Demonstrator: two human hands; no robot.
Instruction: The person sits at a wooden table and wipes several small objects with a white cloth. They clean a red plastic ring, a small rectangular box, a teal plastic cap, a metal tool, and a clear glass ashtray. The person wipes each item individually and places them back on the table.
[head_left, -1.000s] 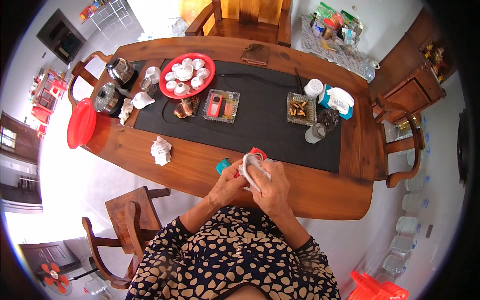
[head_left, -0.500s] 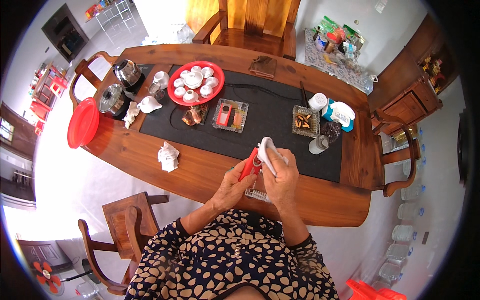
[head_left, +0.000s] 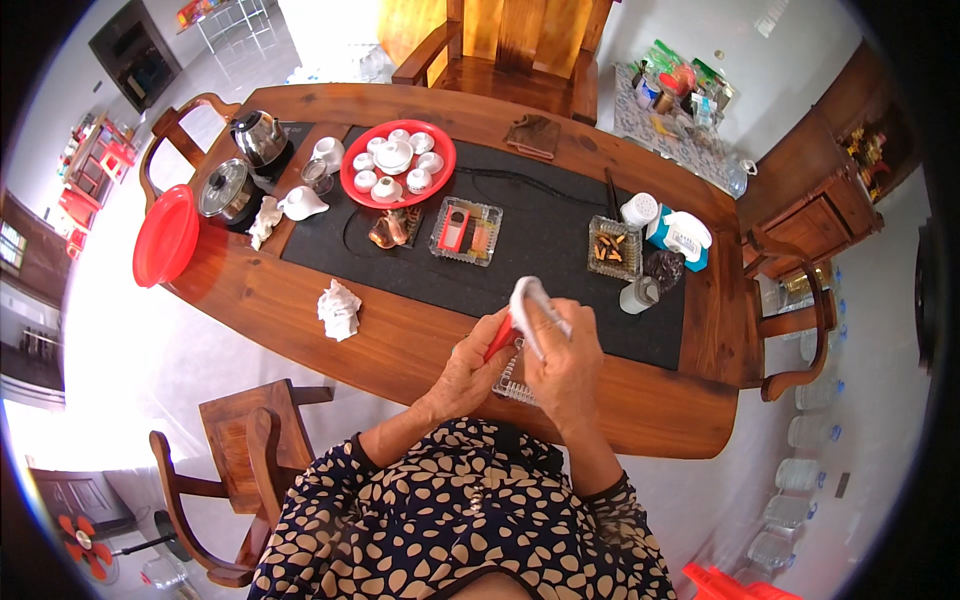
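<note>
Over the table's near edge, my left hand [head_left: 466,368] is closed around a slim red object [head_left: 501,338], mostly hidden by fingers; its kind is not clear. My right hand [head_left: 566,358] grips a folded white wipe [head_left: 530,300] and presses it against the red object's upper end. Beneath both hands sits a clear glass dish [head_left: 514,384], partly covered by them. Farther off on the black table panel, a second glass dish [head_left: 466,258] contains another flat red piece [head_left: 455,229].
A red tray [head_left: 445,180] of white cups, a kettle [head_left: 259,138], a lidded pot [head_left: 229,190] and crumpled tissue [head_left: 339,310] stand toward the left. At right are an ashtray [head_left: 632,268] with butts, a white canister [head_left: 640,294] and a wipes pack [head_left: 684,236]. Wooden chairs [head_left: 243,440] surround the table.
My right hand has shifted slightly with the wipe, which now covers more of the red object's end. The red object has turned and shows less. The view has moved slightly.
</note>
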